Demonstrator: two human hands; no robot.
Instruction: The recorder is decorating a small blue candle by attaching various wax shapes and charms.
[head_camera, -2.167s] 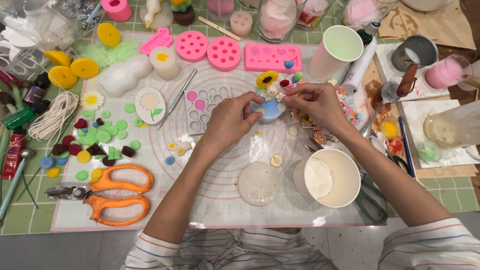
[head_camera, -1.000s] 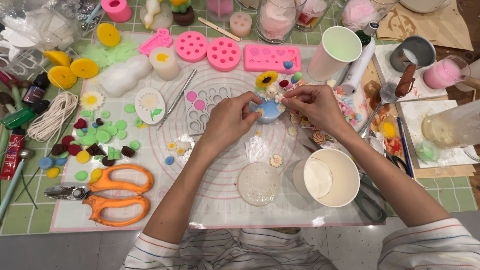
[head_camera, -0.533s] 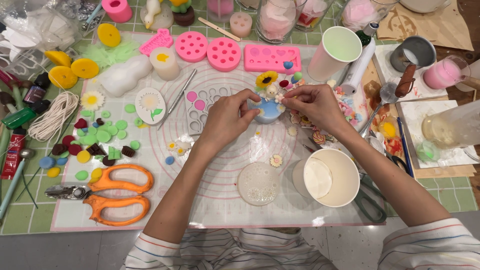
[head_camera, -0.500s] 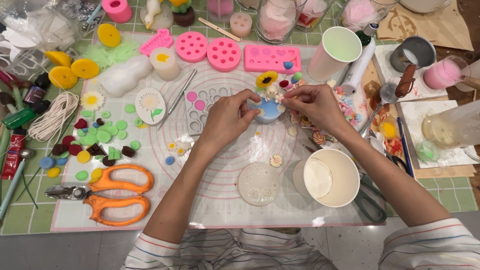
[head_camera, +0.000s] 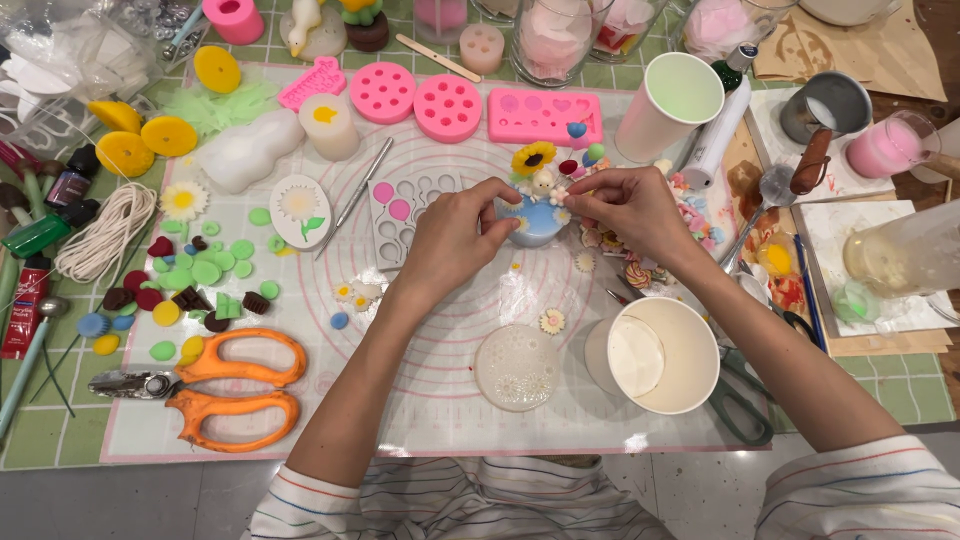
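Left hand (head_camera: 455, 235) curled round the left side of a small pale-blue round candle (head_camera: 533, 222), thumb and fingers pressed to its wall, evidently to steady it. Right hand (head_camera: 628, 205) pinching a tiny pale decoration at the candle's top rim, fingertips drawn together; exact grip too small to confirm. Candle resting mid-mat on the translucent silicone work mat (head_camera: 450, 400) printed with pink rings, topped with a yellow sunflower (head_camera: 533, 157) and small bright beads, waxy and matte in look.

Just near of the hands: a clear round embossed disc (head_camera: 516, 367), flat on the mat, and a white paper cup (head_camera: 660, 355) to its right, upright and open for easy reach. Orange-handled scissors (head_camera: 225, 388) lying at near left, blades closed. Pink silicone moulds (head_camera: 447, 107) ranged along the far edge, soft-looking and dimpled. Green and brown wax pieces (head_camera: 205, 272) scattered at left, flat, small and glossy.
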